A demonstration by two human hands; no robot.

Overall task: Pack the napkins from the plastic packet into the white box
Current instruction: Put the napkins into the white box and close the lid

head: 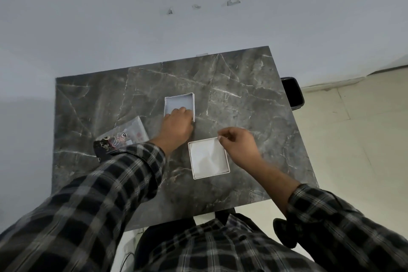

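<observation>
A white box (195, 174) sits near the table's middle with a white napkin (207, 157) lying crumpled inside it. My right hand (239, 147) is at the box's far right corner, thumb and forefinger pinched on the napkin's corner. Farther back lies a second, empty white box half (178, 101), open side up. My left hand (177, 127) reaches over its near rim, fingers curled on that edge. The plastic packet (132, 130) lies at the left, partly hidden behind my left sleeve.
The dark marble table (242, 99) stands against a pale wall. A black bin (292, 93) stands on the floor just beyond the table's right edge. The light floor shows at the right.
</observation>
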